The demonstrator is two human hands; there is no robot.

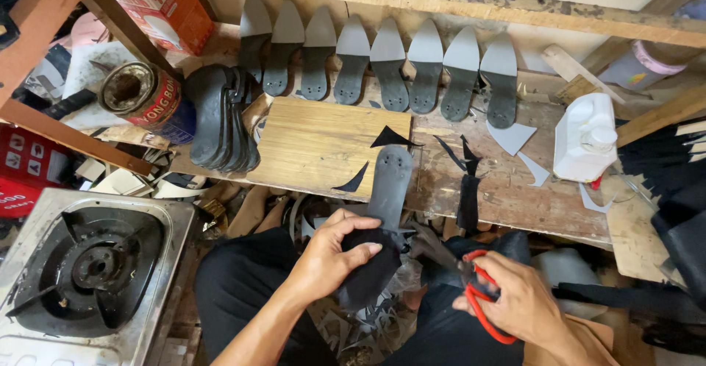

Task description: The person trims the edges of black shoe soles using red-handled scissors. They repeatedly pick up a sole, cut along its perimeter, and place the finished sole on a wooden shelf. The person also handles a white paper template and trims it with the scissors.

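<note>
On the near side of the wooden board (323,145), which I take as my landmark, the workbench (529,197) runs off to the right. Behind the board I count eight grey insoles (388,68) leaning in a row against the back, and just to its left a dark stack of soles (220,119) stands on edge. Well to the left and lower sits a gas stove (88,263); a white plastic jug (586,136) stands far right of the board.

Just below the board's near right corner I see the work itself: a dark grey insole (390,182) with black fabric (368,270) wrapped around its lower part. I judge the insole light and fairly stiff, since it holds its line out over the board edge, while the fabric looks soft, limp and easily shifted. The sensible hold is where the two overlap, pinching cloth against the stiff piece.

The left hand (331,252) does just that: it comes up from below the board, wrist bent inward, fingers closed around the fabric-covered part with the thumb on top. The right hand (522,300), lower and right of the board, has its fingers through the red handles of the scissors (460,274), gripping them, blades pointing left toward the fabric. I cannot tell whether the blades are cutting into it.
</note>
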